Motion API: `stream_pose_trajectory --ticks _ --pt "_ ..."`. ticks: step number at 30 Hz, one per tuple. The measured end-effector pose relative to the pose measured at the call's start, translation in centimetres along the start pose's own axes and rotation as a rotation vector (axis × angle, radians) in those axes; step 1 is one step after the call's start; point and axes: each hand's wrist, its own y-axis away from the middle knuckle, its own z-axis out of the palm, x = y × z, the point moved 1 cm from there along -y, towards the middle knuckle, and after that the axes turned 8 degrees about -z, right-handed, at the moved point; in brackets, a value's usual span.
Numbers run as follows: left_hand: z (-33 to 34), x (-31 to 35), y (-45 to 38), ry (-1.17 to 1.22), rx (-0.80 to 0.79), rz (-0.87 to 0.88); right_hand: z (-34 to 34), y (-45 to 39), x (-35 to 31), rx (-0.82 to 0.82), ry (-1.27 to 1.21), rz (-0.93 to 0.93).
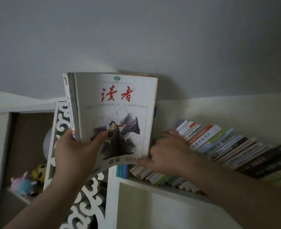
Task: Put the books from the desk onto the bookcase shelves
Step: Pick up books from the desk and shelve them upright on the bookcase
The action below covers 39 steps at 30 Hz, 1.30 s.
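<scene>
The left hand (73, 152) grips a bundle of magazines (115, 113) by the lower corner, thumb across the white cover, holding it upright against the pale wall (136, 38) above the white bookcase (219, 104). To its right, the right hand (167, 152), blurred, presses spread fingers against the row of shelved books (227, 146) leaning away. Below the left hand, a carved white divider (87, 204) and plush toys (27, 180).

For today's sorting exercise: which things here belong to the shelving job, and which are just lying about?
Part of the job:
magazines, gripped by left hand
right hand, on row of books
shelf

Lying about:
plush toys
carved white panel
</scene>
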Motion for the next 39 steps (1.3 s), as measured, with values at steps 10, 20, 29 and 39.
stream_pose_trajectory --ticks 10,20,29,39 --pt "2.6 -1.7 2.5 -0.042 0.050 0.103 -3.3 -3.6 4.2 0.203 -0.441 0.413" --pt "4.2 -1.3 1.3 -0.064 0.073 0.252 -1.9 -0.3 2.6 -0.073 -0.064 0.020" --pt "6.6 -2.8 1.7 -0.194 -0.017 0.260 -3.4 -3.1 4.8 -0.064 -0.167 0.280" --pt "12.0 -4.2 -2.3 -0.500 -0.278 0.238 -3.3 -2.1 4.4 0.366 -0.461 0.345"
